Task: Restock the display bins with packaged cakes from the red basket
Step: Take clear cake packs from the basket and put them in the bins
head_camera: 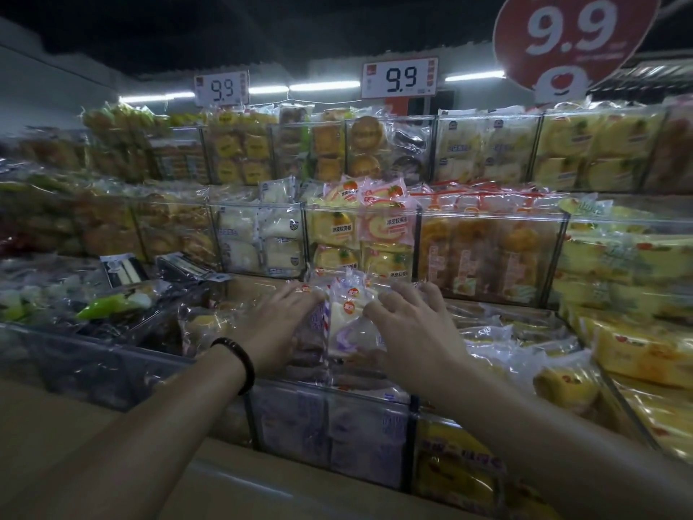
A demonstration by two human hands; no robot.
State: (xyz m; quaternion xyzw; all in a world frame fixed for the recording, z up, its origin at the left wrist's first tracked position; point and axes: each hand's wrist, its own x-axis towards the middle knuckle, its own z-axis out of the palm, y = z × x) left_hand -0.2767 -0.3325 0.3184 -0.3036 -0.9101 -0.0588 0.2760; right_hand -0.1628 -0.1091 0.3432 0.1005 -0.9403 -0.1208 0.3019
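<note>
Both hands are in the near row of the display, over the middle clear bin (292, 425), so the step in hand looks like seating a pack rather than fetching one. A white-and-purple cake pack (347, 317) stands on edge on top of the purple-labelled packs already in that bin, between the two hands.

The left hand (277, 324), with a dark bead bracelet (240, 364) on the wrist, lies flat against the pack's left side; its grip is apart, fingers fairly straight. The right hand (412, 332) sits at the pack's right edge with fingers spread and lightly bent over the wrappers. Whether its grip pinches the pack or only rests on it, I cannot tell.

The red basket is out of view, presumably nearer than the frame reaches.

The next move likely calls for laying the pack down, label forward, in line with its neighbours, and keeping it left of the divider so it stays out of the yellow cakes (562, 384) to the right. After that, back to the basket for more.
</note>
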